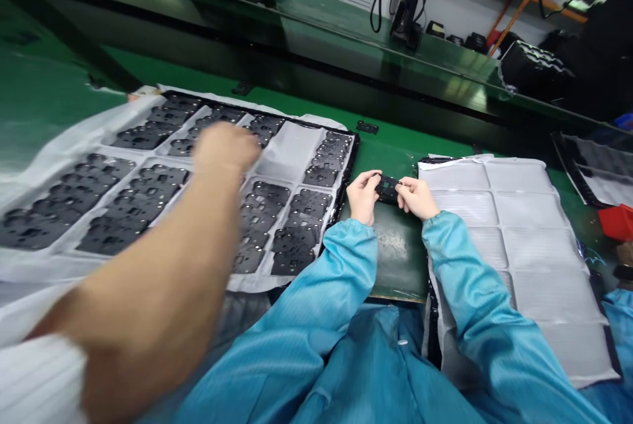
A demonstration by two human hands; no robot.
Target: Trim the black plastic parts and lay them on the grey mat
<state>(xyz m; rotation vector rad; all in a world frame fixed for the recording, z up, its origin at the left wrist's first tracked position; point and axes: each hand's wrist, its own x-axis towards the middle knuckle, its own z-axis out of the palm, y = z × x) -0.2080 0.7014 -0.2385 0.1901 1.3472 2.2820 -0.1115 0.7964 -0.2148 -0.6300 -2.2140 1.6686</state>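
Note:
My left hand [225, 147] reaches from the lower left on a bare forearm with a white sleeve, over a black tray [346, 167]. The tray is lined with white sheet and holds rows of black flat parts [262, 219]. The hand hovers over the tray's far middle compartments. It is smeared by motion, so its fingers cannot be read. My right hand is out of view. In front of me a co-worker in blue sleeves holds one small black part [387, 188] between both hands, in the gap between two trays.
A second tray [519, 226] with white lined compartments and no parts in it lies to the right. The bench is green [395, 147], with a raised green shelf behind carrying cables and dark equipment. A red bin [617, 221] sits at the far right.

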